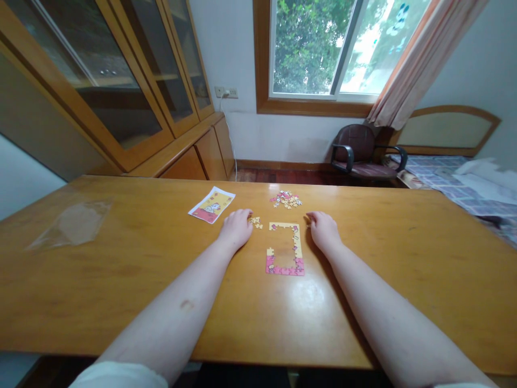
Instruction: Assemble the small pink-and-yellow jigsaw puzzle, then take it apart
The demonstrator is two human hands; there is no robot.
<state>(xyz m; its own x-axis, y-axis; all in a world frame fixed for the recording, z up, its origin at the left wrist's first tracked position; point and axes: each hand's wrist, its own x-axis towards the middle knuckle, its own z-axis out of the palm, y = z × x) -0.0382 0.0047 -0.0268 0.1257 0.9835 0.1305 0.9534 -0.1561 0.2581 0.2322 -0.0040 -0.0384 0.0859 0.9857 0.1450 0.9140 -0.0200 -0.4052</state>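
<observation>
A jigsaw border [299, 264] lies partly joined on the table, pink along the bottom and yellow along the top and right; its left side has a gap. My left hand [237, 226] rests to its upper left with curled fingers, beside a few loose yellow puzzle pieces [257, 222]. To the right of the border my right hand [324, 229] is on the table, fingers bent inward and closed; whatever is at the fingertips is too small to make out. Beyond the border is a heap of mixed puzzle pieces [287, 200].
A picture card [212, 205] lies left of the pieces, and a clear plastic bag [76, 223] at the far left of the wooden table [161, 269]. Past the table stand a glass-door cabinet [189, 164], an office chair [357, 151] and a bed [436, 172].
</observation>
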